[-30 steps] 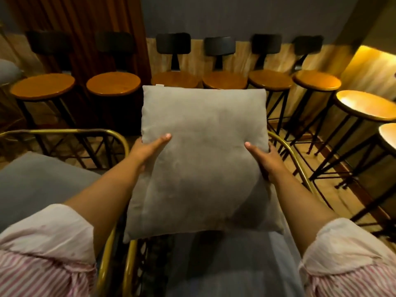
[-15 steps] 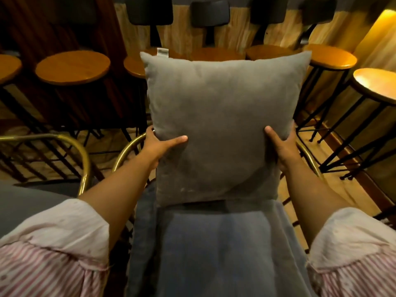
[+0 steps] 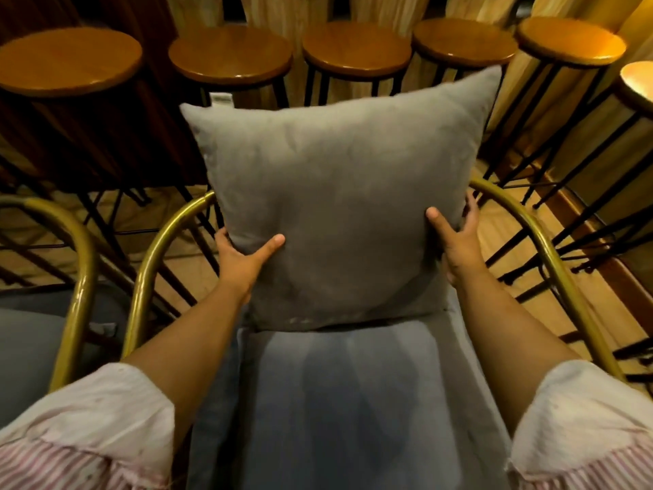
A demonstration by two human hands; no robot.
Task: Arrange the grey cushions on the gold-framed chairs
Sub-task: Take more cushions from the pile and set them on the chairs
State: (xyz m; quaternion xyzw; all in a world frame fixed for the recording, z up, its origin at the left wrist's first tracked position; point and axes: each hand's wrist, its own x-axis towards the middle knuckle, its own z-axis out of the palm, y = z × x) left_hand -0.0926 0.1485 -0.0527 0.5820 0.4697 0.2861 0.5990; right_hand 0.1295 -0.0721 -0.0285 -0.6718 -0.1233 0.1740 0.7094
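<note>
Grey fabric, the cushion (image 3: 335, 213) is standing upright on the chair's seat pad (image 3: 353, 401), its lower edge touching the pad, its back towards the gold frame (image 3: 544, 249). You are gripping it at both sides, left hand (image 3: 243, 263) and right hand (image 3: 456, 245), fingers (image 3: 272, 242) pressing into the cloth. Be centring it between the arms and leaning it back squarely before letting go. The wooden stools (image 3: 357, 51) are crowding just behind; a neighbouring chair (image 3: 76, 277) is sitting on your left.

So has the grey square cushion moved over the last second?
Yes. The grey square cushion has come down, its bottom edge now on the gold-framed chair's grey seat pad.
</note>
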